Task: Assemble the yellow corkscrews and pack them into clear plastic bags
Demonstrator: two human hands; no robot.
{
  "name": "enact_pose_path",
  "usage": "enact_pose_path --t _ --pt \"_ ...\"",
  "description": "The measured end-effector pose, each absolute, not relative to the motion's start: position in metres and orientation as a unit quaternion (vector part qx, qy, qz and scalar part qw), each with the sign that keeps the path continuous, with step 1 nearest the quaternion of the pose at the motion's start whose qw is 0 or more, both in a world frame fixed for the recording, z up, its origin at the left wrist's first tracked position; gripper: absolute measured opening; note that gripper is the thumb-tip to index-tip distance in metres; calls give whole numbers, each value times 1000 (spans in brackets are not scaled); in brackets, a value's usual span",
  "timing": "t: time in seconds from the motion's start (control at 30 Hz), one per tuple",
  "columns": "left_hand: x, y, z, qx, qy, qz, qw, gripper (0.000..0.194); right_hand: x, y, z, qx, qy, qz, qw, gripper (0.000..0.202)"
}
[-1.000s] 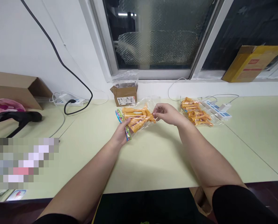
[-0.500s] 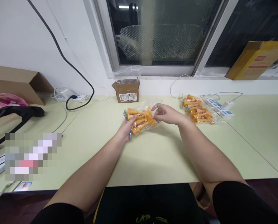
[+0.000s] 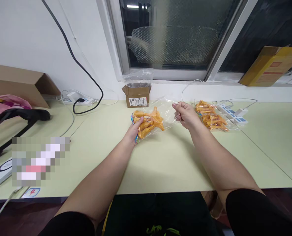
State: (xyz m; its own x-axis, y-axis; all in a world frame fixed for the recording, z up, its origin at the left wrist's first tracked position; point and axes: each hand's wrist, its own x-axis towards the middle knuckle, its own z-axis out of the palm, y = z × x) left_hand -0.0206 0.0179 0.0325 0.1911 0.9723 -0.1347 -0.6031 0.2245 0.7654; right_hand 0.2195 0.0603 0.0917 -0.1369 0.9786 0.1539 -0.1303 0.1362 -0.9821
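Note:
A clear plastic bag [image 3: 167, 109] holds several orange plastic pieces [image 3: 156, 119], whose exact kind I cannot make out. My left hand [image 3: 134, 130] grips its left end, with the thumb on top, beside a shiny multicoloured strip. At the other end, my right hand [image 3: 184, 114] pinches the bare clear film between thumb and fingers. The bag is stretched between both hands, above the table. To the right of my right hand lies a second bag of similar orange pieces [image 3: 211, 116].
A small brown carton [image 3: 138, 98] stands against the wall behind the bag. Power strips [image 3: 234, 114] with cables lie at the back right and back left. At left are a black frame-like object [image 3: 25, 114], a pink item [image 3: 9, 106] and a larger cardboard box [image 3: 15, 82].
My right hand has moved right, away from the orange pieces, and now pinches the bag's film, pulling it out straight. My left hand keeps its grip. The view has shifted slightly.

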Motion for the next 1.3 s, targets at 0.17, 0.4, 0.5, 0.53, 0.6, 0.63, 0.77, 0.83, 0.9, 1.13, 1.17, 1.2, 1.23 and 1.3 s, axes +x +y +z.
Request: enact_pose_path --t 0.17,0.4,0.5,0.53,0.6,0.63,0.77,0.83,0.9,1.13,1.17,1.2,1.23,1.3 --pt "-33 21 37 276 310 558 718 39 229 88 54 -446 -514 483 551 56" --pt "-45 26 42 231 319 590 705 42 202 90 -7 -407 -828 199 330 41" --pt "-43 25 41 233 323 585 706 49 183 83 -16 -384 -893 91 216 55" --pt "-42 25 39 236 326 581 708 51 180 81 -17 -398 -893 68 198 52" --pt "-42 24 36 242 331 573 709 53 180 81 -17 -432 -883 44 178 45" --pt "-42 24 35 246 337 569 709 53 183 80 -17 -446 -878 41 171 41" --pt "-43 24 33 256 375 547 703 47 216 74 -10 -494 -854 59 154 32" --pt "-41 25 32 257 398 535 699 43 238 67 -7 -529 -832 74 149 29" --pt "-40 26 31 262 411 526 697 40 262 61 -4 -551 -816 84 154 28" --pt "-35 28 19 278 429 491 705 40 325 46 16 -517 -618 406 431 45" --pt "-35 28 17 281 435 487 703 41 327 44 21 -480 -607 452 443 48" --pt "-34 28 16 285 438 483 703 42 328 41 25 -455 -601 487 441 50" --pt "-34 29 15 287 439 479 704 41 328 38 29 -445 -603 506 427 49" --pt "-33 29 14 284 441 472 709 37 324 35 34 -469 -623 502 375 43"
